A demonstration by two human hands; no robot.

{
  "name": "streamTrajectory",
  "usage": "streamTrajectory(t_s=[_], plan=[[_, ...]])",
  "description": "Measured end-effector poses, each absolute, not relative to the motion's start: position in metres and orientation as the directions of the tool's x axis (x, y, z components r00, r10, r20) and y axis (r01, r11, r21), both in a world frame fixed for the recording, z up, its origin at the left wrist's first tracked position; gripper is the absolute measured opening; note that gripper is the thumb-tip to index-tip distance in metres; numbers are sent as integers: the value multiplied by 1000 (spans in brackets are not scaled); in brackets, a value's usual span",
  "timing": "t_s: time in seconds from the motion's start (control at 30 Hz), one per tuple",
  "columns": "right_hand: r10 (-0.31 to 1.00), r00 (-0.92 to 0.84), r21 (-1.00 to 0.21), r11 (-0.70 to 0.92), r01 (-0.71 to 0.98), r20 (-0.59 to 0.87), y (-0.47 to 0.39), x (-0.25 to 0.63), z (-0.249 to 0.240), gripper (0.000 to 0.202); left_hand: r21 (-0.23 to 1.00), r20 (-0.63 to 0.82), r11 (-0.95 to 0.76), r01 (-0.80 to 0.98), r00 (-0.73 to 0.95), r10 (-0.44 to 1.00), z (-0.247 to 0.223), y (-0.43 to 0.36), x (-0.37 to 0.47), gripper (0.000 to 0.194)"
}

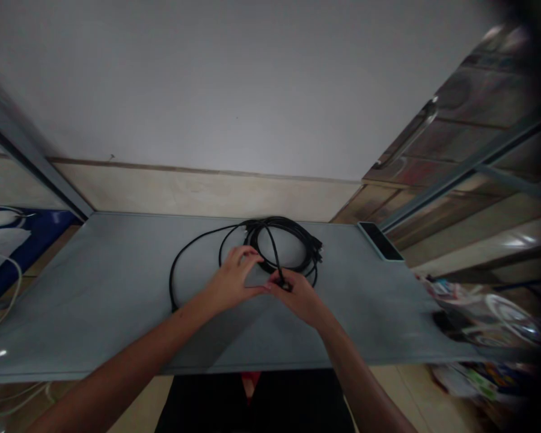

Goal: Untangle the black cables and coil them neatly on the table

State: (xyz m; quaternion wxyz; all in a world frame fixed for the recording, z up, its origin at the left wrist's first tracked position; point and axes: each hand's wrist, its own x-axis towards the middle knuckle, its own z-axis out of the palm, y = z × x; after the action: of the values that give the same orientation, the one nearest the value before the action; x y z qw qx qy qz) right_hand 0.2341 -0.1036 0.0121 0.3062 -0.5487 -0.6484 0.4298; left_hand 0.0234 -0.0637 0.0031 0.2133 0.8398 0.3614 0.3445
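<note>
tbl (117,288) L end: room | ctr: blk cable coil (300,233) (loop (171,281) juts L) | bk R: phone (381,242)

Black cable (298,231), coiled on grey tabletop (365,307), one strand curving leftward

An indoor room, perhaps in a home: tiled floor (406,385), pale wall (207,90), grey shelf (130,258).

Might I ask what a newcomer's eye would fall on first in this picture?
Probably the black cable coil near the grey table's far edge, with the right hand pinching part of it. Beside that, the left hand is open. The phone-like device at the table's far right corner might come next.
</note>
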Motion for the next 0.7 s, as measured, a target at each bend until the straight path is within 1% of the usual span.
streamTrajectory(t_s=[0.07,0.1,0.13,0.17,0.2,0.23,0.27,0.3,0.37,0.43,0.5,0.57,0.63,0.7], plan=[[944,-312,-892,52,450,-102,-96,241,28,20,491,504,-701,518,487,713,14,-47,13,70],[913,-383,-893,50,447,-141,-92,244,36,20,457,522,-701,547,473,710,18,-39,10,80],[878,-444,-896,40,443,-180,-88,247,43,21,440,534,-694,571,454,713,20,-31,7,84],[850,-482,-899,24,437,-211,-83,248,48,23,439,529,-689,576,455,717,21,-24,6,80],[843,-489,-904,8,427,-224,-79,248,52,26,459,511,-684,567,462,725,20,-19,5,69],[858,-466,-910,-4,415,-217,-75,247,54,30,496,482,-677,545,475,736,17,-14,5,54],[887,-420,-913,-6,407,-193,-71,246,54,33,546,453,-663,512,485,748,14,-11,5,43],[921,-359,-912,8,410,-153,-67,244,52,34,599,429,-643,477,486,761,10,-8,4,38],[966,-254,-883,78,463,-48,-58,239,44,32,691,404,-590,418,453,795,3,-5,0,39],[976,-201,-820,182,543,84,-51,236,37,29,750,387,-529,396,386,837,-3,-1,-6,38],[958,-184,-742,288,605,222,-46,235,34,29,791,338,-461,402,341,877,-8,3,-14,39],[930,-171,-675,356,646,326,-42,234,38,31,822,272,-403,403,343,899,-11,6,-20,40],[923,-128,-655,351,669,363,-38,231,47,36,844,229,-375,384,374,899,-12,9,-22,42],[933,-83,-670,312,674,351,-34,223,55,41,865,215,-360,349,390,895,-12,8,-22,43]])
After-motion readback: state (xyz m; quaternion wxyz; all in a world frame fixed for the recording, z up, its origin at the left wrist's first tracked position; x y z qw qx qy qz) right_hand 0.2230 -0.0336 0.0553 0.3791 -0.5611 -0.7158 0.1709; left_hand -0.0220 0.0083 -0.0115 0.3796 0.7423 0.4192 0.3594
